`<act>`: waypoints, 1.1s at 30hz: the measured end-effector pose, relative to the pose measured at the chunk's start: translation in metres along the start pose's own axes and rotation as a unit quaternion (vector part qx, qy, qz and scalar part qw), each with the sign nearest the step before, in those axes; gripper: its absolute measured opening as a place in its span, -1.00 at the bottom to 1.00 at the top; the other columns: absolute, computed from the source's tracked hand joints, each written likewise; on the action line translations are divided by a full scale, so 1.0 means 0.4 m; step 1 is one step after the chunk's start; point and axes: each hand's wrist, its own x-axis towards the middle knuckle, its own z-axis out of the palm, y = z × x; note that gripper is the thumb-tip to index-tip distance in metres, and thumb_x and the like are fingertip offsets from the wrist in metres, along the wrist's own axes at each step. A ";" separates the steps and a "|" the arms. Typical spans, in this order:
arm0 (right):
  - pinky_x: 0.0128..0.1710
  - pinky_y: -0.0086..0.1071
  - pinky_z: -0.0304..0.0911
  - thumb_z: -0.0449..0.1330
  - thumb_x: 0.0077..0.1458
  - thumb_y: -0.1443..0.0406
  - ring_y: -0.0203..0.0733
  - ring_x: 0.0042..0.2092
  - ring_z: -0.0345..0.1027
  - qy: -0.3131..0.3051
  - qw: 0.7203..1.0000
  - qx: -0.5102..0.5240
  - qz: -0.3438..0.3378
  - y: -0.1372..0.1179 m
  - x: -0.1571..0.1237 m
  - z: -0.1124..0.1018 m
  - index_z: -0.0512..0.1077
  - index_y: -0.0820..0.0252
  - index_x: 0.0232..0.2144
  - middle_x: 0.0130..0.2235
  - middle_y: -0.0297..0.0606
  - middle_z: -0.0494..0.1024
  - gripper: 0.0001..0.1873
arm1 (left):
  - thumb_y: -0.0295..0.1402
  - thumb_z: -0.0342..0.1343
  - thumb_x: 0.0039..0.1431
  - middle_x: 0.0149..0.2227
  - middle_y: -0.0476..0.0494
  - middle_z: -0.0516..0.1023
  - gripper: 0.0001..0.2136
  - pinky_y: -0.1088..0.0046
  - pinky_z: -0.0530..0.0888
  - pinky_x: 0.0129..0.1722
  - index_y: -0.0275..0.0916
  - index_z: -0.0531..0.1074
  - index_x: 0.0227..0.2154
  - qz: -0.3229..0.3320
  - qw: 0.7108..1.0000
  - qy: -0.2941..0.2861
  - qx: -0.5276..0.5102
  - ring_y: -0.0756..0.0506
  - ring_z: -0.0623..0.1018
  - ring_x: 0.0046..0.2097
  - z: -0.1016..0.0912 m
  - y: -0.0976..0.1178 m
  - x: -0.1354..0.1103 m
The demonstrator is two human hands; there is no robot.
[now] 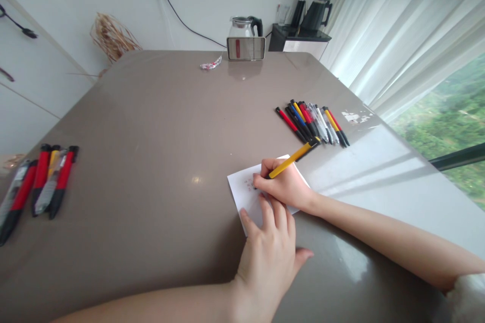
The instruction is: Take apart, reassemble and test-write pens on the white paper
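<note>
A small white paper (242,189) lies on the brown table (159,126), with faint marks near its middle. My right hand (282,181) is closed around a yellow pen (293,159) with a black end, its tip down on the paper. My left hand (267,252) lies flat on the paper's near edge, fingers stretched out, holding nothing.
Several pens in red, blue, yellow, white and black (312,123) lie in a row beyond the paper to the right. Another group of red, yellow and grey pens (38,184) sits at the left edge. A phone (245,48), a kettle (244,27) and a wrapper (211,64) stand far back.
</note>
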 end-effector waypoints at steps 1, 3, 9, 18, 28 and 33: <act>-0.66 -0.57 -0.03 0.08 -0.20 0.34 -0.47 -0.62 0.01 -0.003 1.000 0.000 0.000 -0.001 -0.001 0.000 0.19 0.23 -0.72 -0.70 -0.46 0.21 -0.83 | 0.00 -0.17 0.02 -0.03 -0.40 0.30 -0.43 -0.04 0.37 -0.21 -0.35 0.27 -0.05 0.000 1.000 0.000 0.000 -0.32 0.25 0.01 0.000 0.000 0.000; -0.67 -0.57 -0.04 0.09 -0.20 0.34 -0.47 -0.63 0.01 -0.006 1.000 -0.001 0.002 -0.002 -0.001 0.000 0.19 0.23 -0.72 -0.71 -0.46 0.21 -0.83 | 0.00 -0.16 0.01 -0.03 -0.40 0.31 -0.42 -0.04 0.37 -0.21 -0.36 0.26 -0.04 0.000 1.000 0.000 0.000 -0.32 0.25 0.01 0.002 0.001 -0.001; -0.66 -0.57 -0.03 0.07 -0.21 0.36 -0.47 -0.62 -0.01 0.009 1.000 -0.002 0.009 -0.001 0.002 0.000 0.15 0.23 -0.73 -0.70 -0.47 0.19 -0.82 | -0.01 -0.15 0.01 -0.03 -0.41 0.30 -0.42 -0.04 0.37 -0.21 -0.38 0.25 -0.03 -0.002 1.000 0.007 -0.003 -0.32 0.25 0.01 0.004 0.002 -0.002; -0.67 -0.57 -0.04 0.08 -0.21 0.34 -0.47 -0.62 -0.01 0.001 1.000 0.000 0.009 -0.001 0.001 0.000 0.17 0.23 -0.72 -0.71 -0.46 0.19 -0.83 | 0.00 -0.13 0.00 -0.03 -0.39 0.30 -0.43 0.00 0.37 -0.19 -0.33 0.27 -0.04 -0.005 1.000 0.006 -0.002 -0.31 0.25 0.01 0.000 0.002 0.000; -0.66 -0.55 -0.05 0.07 -0.22 0.35 -0.46 -0.61 -0.04 0.008 1.000 0.006 0.011 0.000 0.001 0.001 0.15 0.22 -0.73 -0.70 -0.47 0.16 -0.83 | 0.00 -0.18 0.03 -0.03 -0.39 0.30 -0.43 0.00 0.36 -0.19 -0.34 0.26 -0.03 -0.003 1.000 -0.001 0.003 -0.30 0.25 0.01 0.000 0.000 0.000; -0.66 -0.53 -0.08 0.05 -0.24 0.34 -0.45 -0.62 -0.07 0.026 0.999 0.018 0.009 -0.001 0.004 0.001 0.11 0.21 -0.75 -0.72 -0.47 0.10 -0.82 | -0.01 -0.18 0.03 -0.02 -0.40 0.29 -0.43 -0.01 0.36 -0.19 -0.34 0.24 -0.02 -0.002 1.000 -0.006 0.004 -0.30 0.25 0.01 -0.001 0.000 -0.002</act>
